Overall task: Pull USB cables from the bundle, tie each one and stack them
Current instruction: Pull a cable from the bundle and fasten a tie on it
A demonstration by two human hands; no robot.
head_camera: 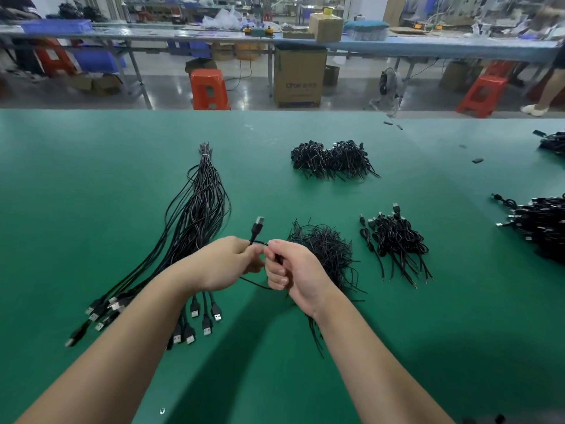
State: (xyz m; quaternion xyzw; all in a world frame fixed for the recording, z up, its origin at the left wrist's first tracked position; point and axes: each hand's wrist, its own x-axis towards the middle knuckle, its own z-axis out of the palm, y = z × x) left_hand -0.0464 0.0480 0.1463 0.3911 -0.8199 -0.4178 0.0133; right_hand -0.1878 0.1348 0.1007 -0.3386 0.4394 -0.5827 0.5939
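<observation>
Both hands are meeting above the green table [91, 185], working one thin black USB cable [255, 237]. The left hand [226, 264] is pinching it between thumb and fingertips, and the right hand [290, 270] is curling its fingers tight around the folded cord, so each grip is clamped on the cable. The silver-tipped plug [259, 222] is sticking up just beyond the left grip, and a loop of cord is sagging below between the two hands.

Left of the grip and reaching beyond it, the bundle [198, 215] of long black cables is lying bound at its far end, with the plugs fanning out under the left forearm. Just right of the grip, partly behind the right hand, a loose tangle of thin black ties [330, 249] is sitting. Farther right, a stack of tied cables [394, 237] is resting, tails pointing toward the person. Beyond the grip, another heap of coiled cables [330, 159] is lying.
</observation>
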